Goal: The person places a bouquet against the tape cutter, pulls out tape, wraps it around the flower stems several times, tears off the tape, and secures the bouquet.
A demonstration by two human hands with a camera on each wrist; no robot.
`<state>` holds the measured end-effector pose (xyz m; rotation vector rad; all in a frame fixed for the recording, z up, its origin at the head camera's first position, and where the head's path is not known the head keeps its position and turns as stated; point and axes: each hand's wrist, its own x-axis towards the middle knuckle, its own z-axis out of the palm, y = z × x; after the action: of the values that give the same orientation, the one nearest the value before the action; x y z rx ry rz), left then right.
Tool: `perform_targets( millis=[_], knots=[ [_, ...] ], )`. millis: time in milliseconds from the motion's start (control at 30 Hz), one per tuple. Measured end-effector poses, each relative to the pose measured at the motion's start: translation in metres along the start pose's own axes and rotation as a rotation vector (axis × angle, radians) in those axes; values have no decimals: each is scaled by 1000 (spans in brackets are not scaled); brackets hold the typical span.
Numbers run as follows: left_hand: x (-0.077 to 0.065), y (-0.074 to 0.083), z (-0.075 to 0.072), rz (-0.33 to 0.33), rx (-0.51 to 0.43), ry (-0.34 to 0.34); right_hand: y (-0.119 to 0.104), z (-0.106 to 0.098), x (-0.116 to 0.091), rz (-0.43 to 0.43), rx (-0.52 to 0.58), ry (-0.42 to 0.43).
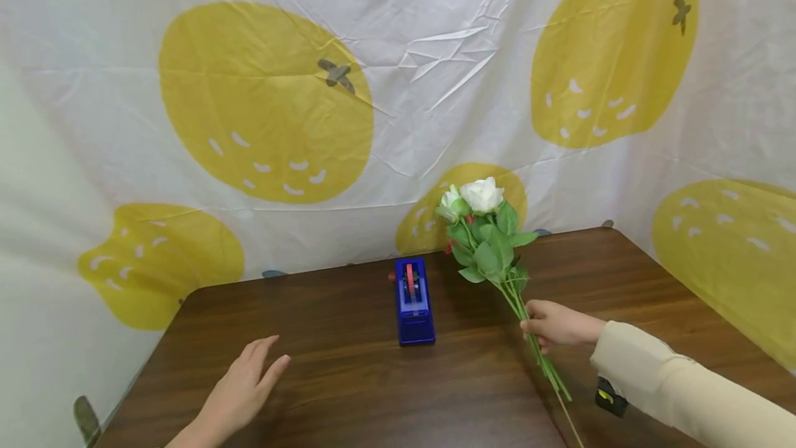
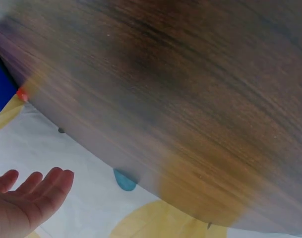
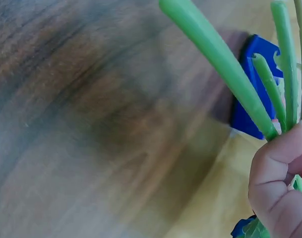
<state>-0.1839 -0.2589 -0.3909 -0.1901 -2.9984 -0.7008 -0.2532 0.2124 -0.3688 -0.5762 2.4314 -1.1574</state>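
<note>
Backdrop sheet: white, big yellow fruit prints, creased, hangs behind and to both sides of the tape dispenser.
Table: dark wood, carries the dispenser near its middle, toward the back edge.
Flower bunch: white roses with green leaves, just right of the dispenser, heads up near the backdrop, stems slanting down toward the near right of it. Bunch is lifted, not lying flat.
Right hand: right of the dispenser and nearer the camera, fingers curled round the stems about midway, pinching them together. Cream sleeve behind it.
Left hand: left of the dispenser and nearer, fingers straight and slightly spread, palm down just over the table, holding nothing. Contact with the wood: can't tell.
Tape dispenser: blue, red roll on top, standing free, touched by neither hand.
</note>
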Motion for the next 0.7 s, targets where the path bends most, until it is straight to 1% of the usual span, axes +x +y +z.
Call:
perform_targets(
  millis=[100,233,433,600,700],
  knots=[
    [-1,-1,1,-13,-9,-4,-6,-5,-8,-24,-4,13],
    [0,-3,2,-14,-13,-3,-14,-12,-15,-63,-15,35],
    [0,-4,3,-12,-15,-8,-26,-21,-20,-102,-29,77],
    [0,-5,4,-22,-13,-14,-34,-25,-21,-158,-107,130],
    [1,-6,3,-29,-10,-19,-41,-27,-22,-186,-154,145]
  ],
)
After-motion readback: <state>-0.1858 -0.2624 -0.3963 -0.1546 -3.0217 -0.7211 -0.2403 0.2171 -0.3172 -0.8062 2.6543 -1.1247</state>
